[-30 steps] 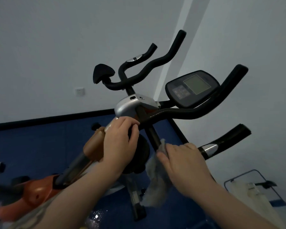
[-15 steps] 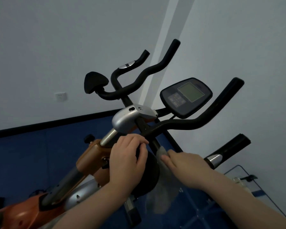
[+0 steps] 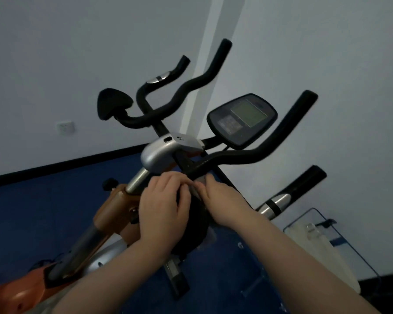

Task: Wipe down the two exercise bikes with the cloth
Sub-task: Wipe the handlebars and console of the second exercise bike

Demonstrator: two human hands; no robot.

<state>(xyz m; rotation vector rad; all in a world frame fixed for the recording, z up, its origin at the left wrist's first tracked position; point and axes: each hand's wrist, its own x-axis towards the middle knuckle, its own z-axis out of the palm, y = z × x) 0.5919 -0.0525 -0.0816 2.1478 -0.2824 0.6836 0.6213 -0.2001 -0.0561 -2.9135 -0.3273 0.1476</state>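
My left hand (image 3: 162, 210): laid over the black round part of the near bike just below the handlebar stem, fingers curled down around its upper edge and gripping it.
My right hand (image 3: 222, 203): just beside my left, fingers bent and pinching the cloth against the stem where the handlebar joins it.
Cloth (image 3: 197, 191): grey and thin, mostly hidden under my right fingers; a strip shows between my two hands, and a faint bit of it hangs lower down by the black round part.
Near bike (image 3: 163, 152): orange frame with a silver cap on top of a chrome post, tilted across my view from lower left to centre.
Handlebar (image 3: 254, 156): black, sweeping out to the right and curving upward; a second black grip with a silver band sits lower on the right.
Console (image 3: 242, 120): dark oval with a pale green screen, up behind the handlebar.
Far bike (image 3: 168, 105): only its black curved bars and a black pad show, beyond the silver cap.
Floor (image 3: 43, 211): blue, with a black skirting strip along the white wall.
Wall socket (image 3: 65, 127): white, on the left wall.
Lower right corner: a thin dark wire frame with something pale inside; I cannot tell what it is.
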